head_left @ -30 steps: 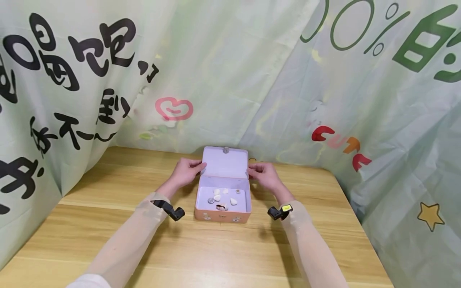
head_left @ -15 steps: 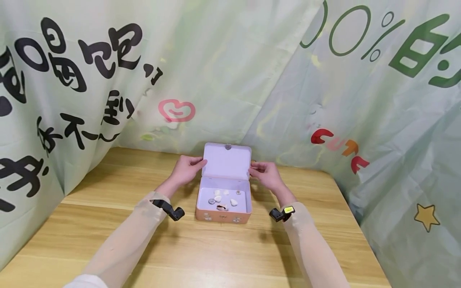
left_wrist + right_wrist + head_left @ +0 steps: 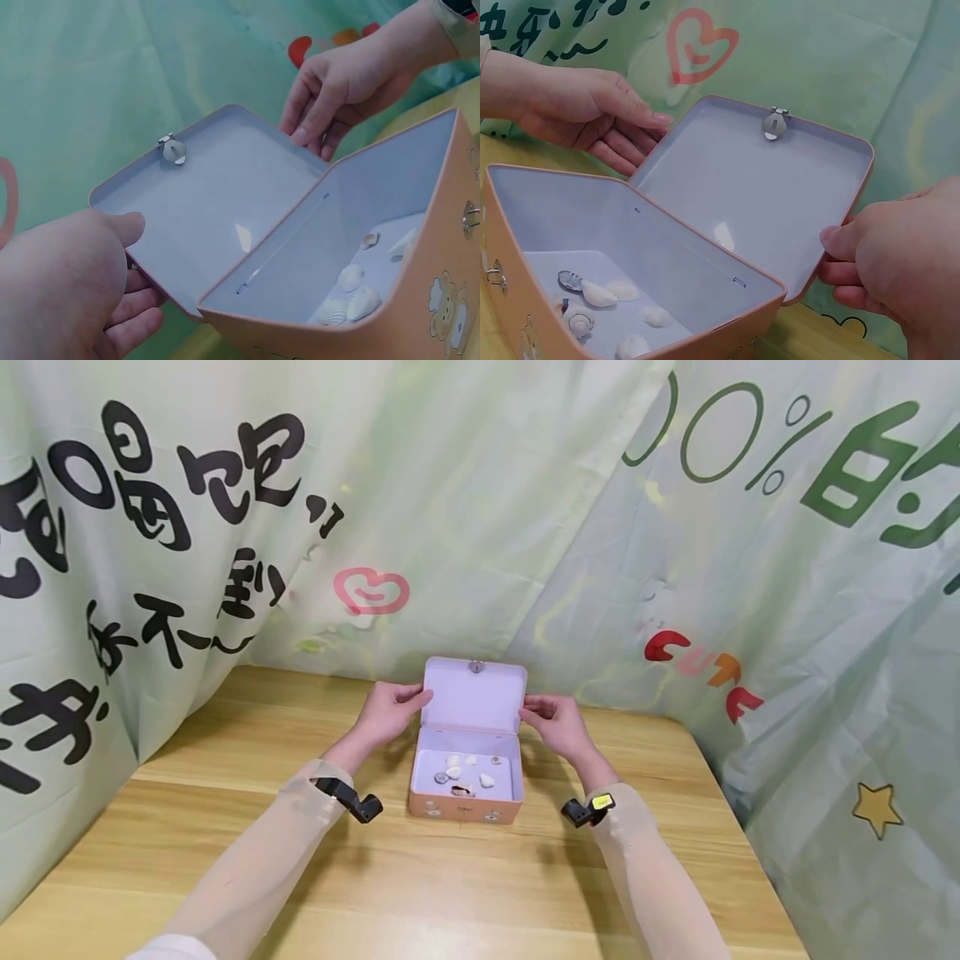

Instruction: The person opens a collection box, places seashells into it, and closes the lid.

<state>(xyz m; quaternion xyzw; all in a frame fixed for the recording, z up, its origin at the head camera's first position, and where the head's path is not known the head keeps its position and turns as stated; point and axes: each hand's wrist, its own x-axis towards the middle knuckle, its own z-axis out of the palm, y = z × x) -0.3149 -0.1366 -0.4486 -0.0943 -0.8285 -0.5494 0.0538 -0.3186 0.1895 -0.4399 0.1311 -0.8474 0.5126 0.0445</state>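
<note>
An orange tin box [image 3: 463,811] with a pale lilac inside stands on the table, its hinged lid [image 3: 475,695] swung back and tilted up. At the lid's left edge, my left hand [image 3: 387,713] pinches it, thumb on the inner face and fingers behind. On the opposite edge my right hand [image 3: 558,725] grips the lid in the same way; the fingertips behind it are partly hidden. A metal clasp [image 3: 775,124] hangs at the middle of the lid's free edge. Several seashells [image 3: 600,293] lie spread on the box floor, mostly white, one of them a brownish spiral.
The wooden table [image 3: 450,893] runs up to a pale green printed curtain [image 3: 480,527] right behind the box. More curtain hangs along the left and right sides. A metal catch [image 3: 496,276] sits on the box's front wall.
The lid has tipped a little more upright, and both hands have risen slightly with it. The view has shifted a little; the box and shells stay where they were.
</note>
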